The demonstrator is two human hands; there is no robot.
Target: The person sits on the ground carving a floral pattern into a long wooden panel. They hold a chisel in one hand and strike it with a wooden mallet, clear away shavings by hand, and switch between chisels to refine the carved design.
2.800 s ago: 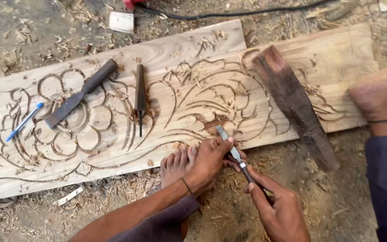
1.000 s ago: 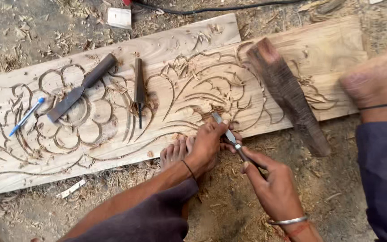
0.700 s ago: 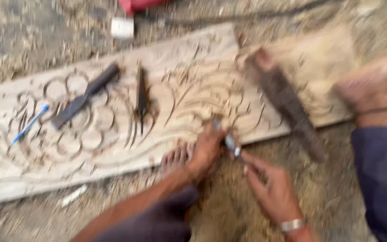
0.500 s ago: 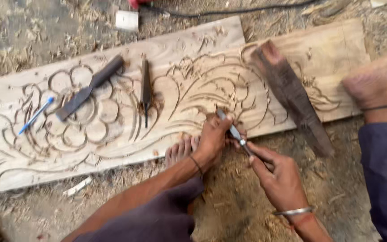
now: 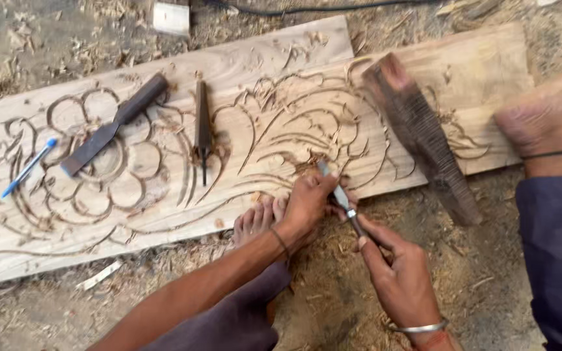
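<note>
Little shifted since earlier frame; slim metal-bladed chisel (image 5: 338, 194) still angled onto pale carved wooden plank (image 5: 274, 123) near lower edge. Left hand (image 5: 308, 207) closed round blade, right hand (image 5: 399, 278) gripping handle. Carving scrollwork; edge contact probably seated. Next: steady controlled push.

A flat chisel (image 5: 108, 127) with a dark handle lies on the flower carving, and a blue pen (image 5: 28, 168) lies just to its left. A slim dark tool (image 5: 202, 127) lies upright near the middle. A ridged wooden mallet (image 5: 421, 136) rests tilted on the right part — its lower end reaches the ground (image 5: 489, 273), which is covered with wood shavings.
</note>
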